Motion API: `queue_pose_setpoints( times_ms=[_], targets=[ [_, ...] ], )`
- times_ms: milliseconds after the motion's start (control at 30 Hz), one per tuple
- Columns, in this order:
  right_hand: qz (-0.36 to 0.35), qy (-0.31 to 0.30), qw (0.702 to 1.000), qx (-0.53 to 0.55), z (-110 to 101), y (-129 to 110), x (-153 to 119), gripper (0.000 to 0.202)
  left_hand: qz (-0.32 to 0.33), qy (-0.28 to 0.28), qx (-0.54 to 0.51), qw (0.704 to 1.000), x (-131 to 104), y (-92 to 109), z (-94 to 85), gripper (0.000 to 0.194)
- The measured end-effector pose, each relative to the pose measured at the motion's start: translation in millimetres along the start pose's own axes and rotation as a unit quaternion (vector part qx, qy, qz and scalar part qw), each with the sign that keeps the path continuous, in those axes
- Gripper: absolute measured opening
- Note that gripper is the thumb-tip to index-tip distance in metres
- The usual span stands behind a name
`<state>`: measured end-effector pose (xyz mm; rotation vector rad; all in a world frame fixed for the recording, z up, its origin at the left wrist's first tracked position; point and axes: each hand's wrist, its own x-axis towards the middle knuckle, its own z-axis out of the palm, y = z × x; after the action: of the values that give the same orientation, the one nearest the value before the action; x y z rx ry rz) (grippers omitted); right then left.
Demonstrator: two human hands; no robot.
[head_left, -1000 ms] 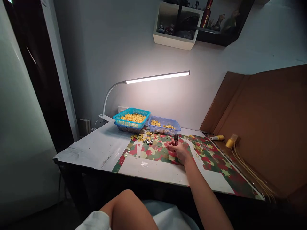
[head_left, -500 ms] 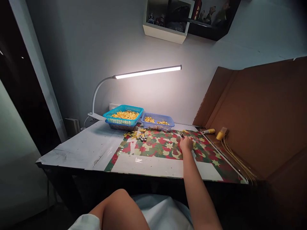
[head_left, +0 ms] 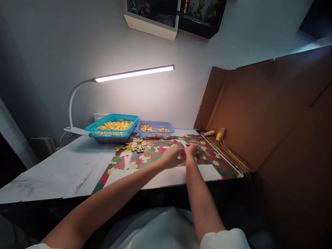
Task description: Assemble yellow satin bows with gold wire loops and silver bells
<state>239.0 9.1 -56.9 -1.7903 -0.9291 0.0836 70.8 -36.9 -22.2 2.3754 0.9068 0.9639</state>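
My left hand is over the patterned sheet, close beside my right hand. Its fingers curl toward the right hand, but blur hides whether they grip anything. Farther along the sheet, my right hand is closed, with a small dark tip showing at its fingers; the rest of what it holds is hidden. Left of both hands lie yellow ribbon-like bows and a cluster of shiny silver bells or beads. Thin yellowish cords rest on the camouflage-and-star sheet.
A turquoise basket of yellow pieces sits stacked on a blue one. Beside it stands a periwinkle basket with more pieces. A lit desk lamp arches above. On the right are a cardboard panel, a yellow-handled tool and a cord bundle.
My left hand has come in from the lower left, up to my right hand. The dark two-pronged tool tip seen in the right hand earlier shows less. The view has turned to the right.
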Motion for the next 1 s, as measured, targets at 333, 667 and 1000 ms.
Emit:
queue_pose_setpoints(
  times_ms=[333,667,1000],
  targets=[
    [0.042,0.064,0.997,0.015,-12,-24,-6,0.018,-0.095,-0.086,0.190,0.973,49,-15,18.8,0.031],
    [0.091,0.056,0.989,0.101,-9,-25,0,0.020,-0.150,-0.030,0.121,0.981,37,-31,23.7,0.033],
    [0.088,-0.079,0.956,0.270,7,-34,-12,0.022,-0.216,0.086,-0.087,0.969,37,-61,-15.5,0.033]
  ],
)
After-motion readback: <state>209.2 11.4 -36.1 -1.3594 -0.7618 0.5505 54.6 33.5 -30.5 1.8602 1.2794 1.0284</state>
